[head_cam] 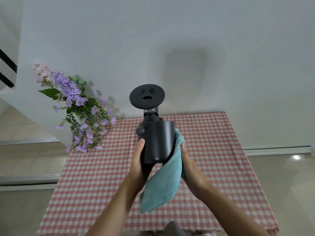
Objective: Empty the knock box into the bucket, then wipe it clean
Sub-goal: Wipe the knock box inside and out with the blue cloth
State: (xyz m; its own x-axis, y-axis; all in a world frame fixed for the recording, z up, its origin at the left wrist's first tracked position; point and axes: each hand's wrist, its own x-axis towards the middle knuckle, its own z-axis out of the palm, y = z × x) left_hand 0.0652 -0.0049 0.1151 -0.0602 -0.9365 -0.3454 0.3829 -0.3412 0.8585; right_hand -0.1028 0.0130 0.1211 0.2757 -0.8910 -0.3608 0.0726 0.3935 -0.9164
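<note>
The black cylindrical knock box (157,142) is held up above the table, near the middle of the view, with a round knob on its left side. My left hand (139,160) grips its left side and bottom, thumb up along the wall. My right hand (185,160) presses a teal cloth (166,178) against the box's right side; the cloth's free end hangs down below the box. No bucket is in view. The inside of the box is hidden.
A table with a red-and-white checked cloth (102,176) lies below my hands. Behind the box stands a black round disc on a stand (147,96). Purple and pink artificial flowers (80,113) hang over the table's far left corner. A white wall is behind.
</note>
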